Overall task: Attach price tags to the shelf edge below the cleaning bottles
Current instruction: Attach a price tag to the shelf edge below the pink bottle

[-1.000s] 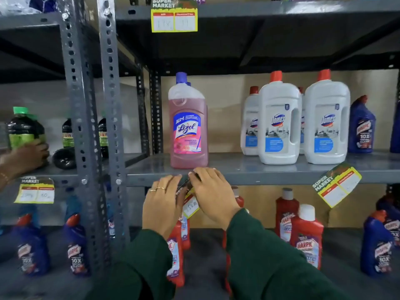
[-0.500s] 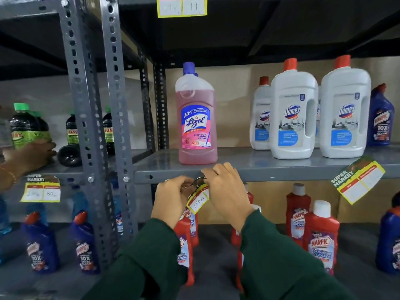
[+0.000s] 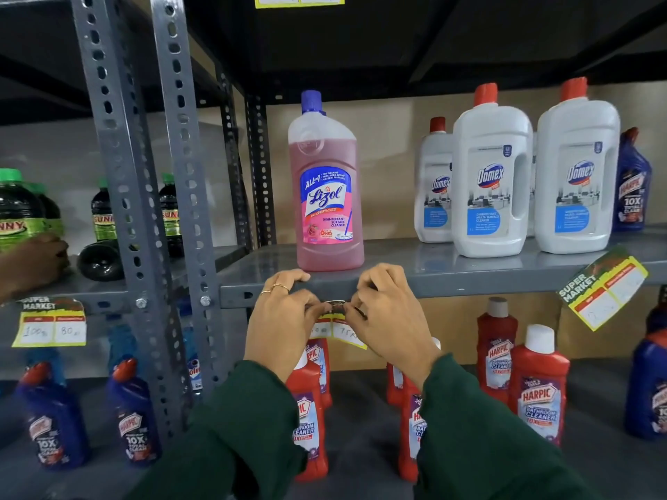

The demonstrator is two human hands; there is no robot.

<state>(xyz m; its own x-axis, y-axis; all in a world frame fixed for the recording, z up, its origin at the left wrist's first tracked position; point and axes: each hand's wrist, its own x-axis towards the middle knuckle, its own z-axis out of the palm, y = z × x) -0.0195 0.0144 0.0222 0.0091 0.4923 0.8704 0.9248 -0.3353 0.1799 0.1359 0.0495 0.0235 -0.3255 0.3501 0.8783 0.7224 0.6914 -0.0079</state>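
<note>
I see a grey metal shelf edge (image 3: 451, 283) below a pink cleaner bottle (image 3: 326, 196). My left hand (image 3: 281, 319) and right hand (image 3: 389, 319) both pinch a price tag (image 3: 337, 324) by its top, against the edge just under that bottle.

Shop, likely supermarket: metal shelving (image 3: 451, 283), cleaning bottles (image 3: 492, 182), "Super Market" price tags (image 3: 602, 288).

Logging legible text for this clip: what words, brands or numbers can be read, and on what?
"Lizol", "Disinfectant Surface Cleaner": pink bottle.
"Domex": white bottles.
"Harpic", "Bathroom Cleaner": red bottles.
"Harpic", "10X": blue bottles.
"Super Market", "100", "80": left price tag.
"Super Market": tilted right tag; prices unreadable.
Tag in the hands: numbers blurred.
</note>
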